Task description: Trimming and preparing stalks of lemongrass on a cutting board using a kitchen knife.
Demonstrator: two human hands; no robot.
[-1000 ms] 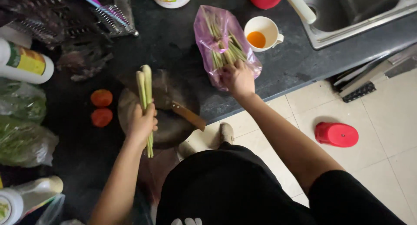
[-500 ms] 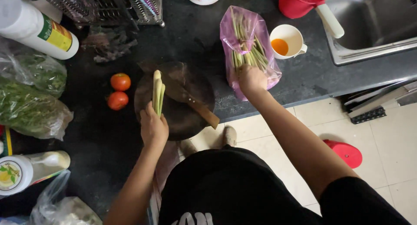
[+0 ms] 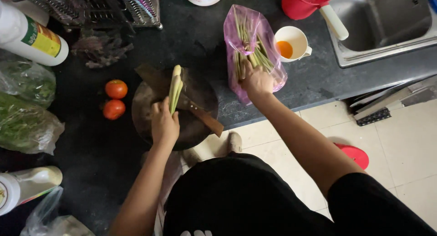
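The single head-worn camera looks steeply down from above the person, close over the dark countertop (image 3: 91,172), with the sink (image 3: 387,31) far right and tiled floor (image 3: 400,140) near right.

Two tomatoes (image 3: 114,99); two white bottles (image 3: 32,38); one cup (image 3: 292,44).

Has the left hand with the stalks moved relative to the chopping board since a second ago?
Yes. The left hand brought the lemongrass stalks from the board's left edge to over its middle.
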